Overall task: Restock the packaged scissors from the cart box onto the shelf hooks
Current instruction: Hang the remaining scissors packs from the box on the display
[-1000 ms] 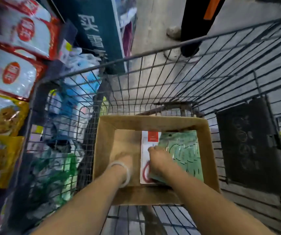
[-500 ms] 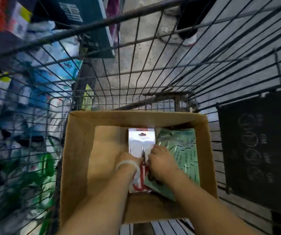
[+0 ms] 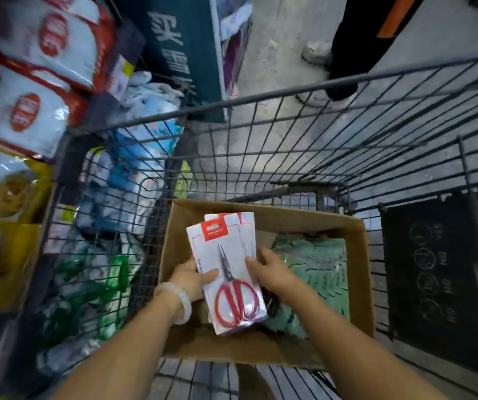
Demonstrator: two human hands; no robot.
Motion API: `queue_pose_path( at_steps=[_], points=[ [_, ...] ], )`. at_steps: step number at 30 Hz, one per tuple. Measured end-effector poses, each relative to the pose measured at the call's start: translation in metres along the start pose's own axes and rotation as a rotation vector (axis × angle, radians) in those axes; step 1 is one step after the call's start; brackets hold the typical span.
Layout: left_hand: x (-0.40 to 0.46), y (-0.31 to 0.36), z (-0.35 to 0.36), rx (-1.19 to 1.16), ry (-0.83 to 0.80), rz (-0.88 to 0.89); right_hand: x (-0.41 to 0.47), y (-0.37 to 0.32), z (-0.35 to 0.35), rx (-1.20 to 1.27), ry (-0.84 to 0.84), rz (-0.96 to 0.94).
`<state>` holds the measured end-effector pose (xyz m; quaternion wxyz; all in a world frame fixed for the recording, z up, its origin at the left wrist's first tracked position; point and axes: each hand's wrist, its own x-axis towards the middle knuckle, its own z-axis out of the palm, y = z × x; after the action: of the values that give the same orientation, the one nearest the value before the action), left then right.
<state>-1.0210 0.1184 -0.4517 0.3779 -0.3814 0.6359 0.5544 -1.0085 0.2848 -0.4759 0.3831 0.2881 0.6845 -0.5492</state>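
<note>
Red-handled scissors pack (image 3: 227, 272), both hands gripping, label unreadable

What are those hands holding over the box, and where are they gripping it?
A small stack of packaged scissors. The left hand grips its left edge near the middle; the right hand grips the right edge at similar height.

White carded packs of red-handled scissors (image 3: 227, 272) form a small fanned stack. They are tilted above the brown cardboard box (image 3: 359, 284) in the cart.
</note>
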Motion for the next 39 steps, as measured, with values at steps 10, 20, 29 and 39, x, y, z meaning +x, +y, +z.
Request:
queue_pose_path(
  at_steps=[10, 20, 29, 39],
  points=[
    [-0.072, 0.014, -0.042, -0.048, 0.209, 0.147, -0.056, -0.072, 0.030, 0.298, 0.021, -0.103],
    [-0.158, 0.015, -0.097, -0.143, 0.365, 0.322, -0.150, -0.121, 0.063, 0.170, -0.059, -0.288],
    [-0.295, -0.096, -0.182, -0.442, 0.534, 0.521, -0.268, -0.112, 0.154, -0.051, -0.308, -0.502],
    [-0.479, -0.389, -0.239, -0.804, 0.869, 0.519, -0.441, 0.049, 0.334, -0.425, -0.657, -0.608]
  ],
)
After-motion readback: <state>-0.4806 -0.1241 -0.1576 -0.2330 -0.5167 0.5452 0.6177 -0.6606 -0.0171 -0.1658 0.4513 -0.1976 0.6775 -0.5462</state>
